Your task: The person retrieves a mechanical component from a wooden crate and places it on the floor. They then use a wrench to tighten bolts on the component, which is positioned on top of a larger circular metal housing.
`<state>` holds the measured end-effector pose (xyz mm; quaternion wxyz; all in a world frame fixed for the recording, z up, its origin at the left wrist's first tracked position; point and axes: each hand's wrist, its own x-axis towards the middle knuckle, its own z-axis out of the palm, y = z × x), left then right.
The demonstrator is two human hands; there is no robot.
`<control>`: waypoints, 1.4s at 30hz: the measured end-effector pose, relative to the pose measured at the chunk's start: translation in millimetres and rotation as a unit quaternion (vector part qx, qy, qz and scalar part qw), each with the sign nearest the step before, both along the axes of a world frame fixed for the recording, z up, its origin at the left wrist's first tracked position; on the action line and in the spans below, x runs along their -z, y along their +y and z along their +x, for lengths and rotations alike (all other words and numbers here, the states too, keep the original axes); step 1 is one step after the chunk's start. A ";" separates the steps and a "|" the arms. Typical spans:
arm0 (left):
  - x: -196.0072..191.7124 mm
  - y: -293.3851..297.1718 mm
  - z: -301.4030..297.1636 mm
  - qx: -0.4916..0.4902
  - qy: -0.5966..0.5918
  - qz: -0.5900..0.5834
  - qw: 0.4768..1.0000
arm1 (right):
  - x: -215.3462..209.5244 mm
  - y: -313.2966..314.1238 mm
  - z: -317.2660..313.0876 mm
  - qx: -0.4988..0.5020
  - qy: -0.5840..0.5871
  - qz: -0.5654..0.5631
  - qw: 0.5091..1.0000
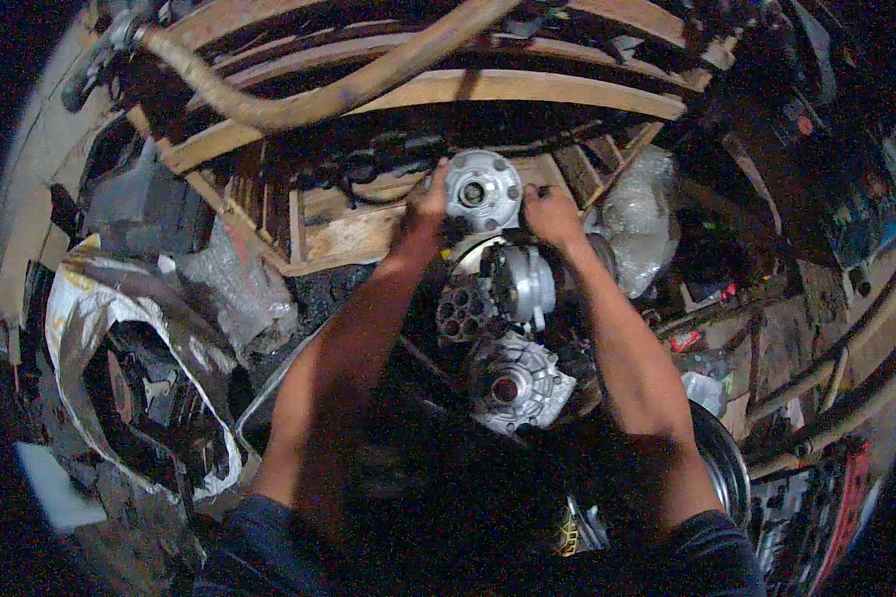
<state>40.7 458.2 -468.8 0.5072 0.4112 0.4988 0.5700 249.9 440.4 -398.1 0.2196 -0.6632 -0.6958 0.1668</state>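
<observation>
Item: round, silver-grey cast-metal housing plate with a central hub bore and a ring of bolt holes, held face-up above a cluttered workbench, near the far middle of the view. Left hand: closed against the plate's left rim, fingers curled around the edge and the thumb side toward the face; the grip is tight on the rim, not spread. Right hand: set at the plate's right lower edge, fingers bent and bunched; contact with the rim looks likely, though the exact fingertip placement cannot be told in the dim light. Directly below the plate, between the two forearms: a dark cylindrical metal block with several round bores, a pale ribbed metal casing just beside it, and a second silver cast-metal end cover with a central hub nearer the person. Surroundings: a wooden slatted frame behind the plate, a bent rust-brown pipe lying across it, crumpled clear plastic sheeting to the right, a torn white sack of dark parts to the left.
</observation>
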 end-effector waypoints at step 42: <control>-567.0 -545.6 -97.1 -0.148 0.141 -0.414 0.887 | -473.1 -366.8 -98.4 -0.248 0.022 -0.326 0.912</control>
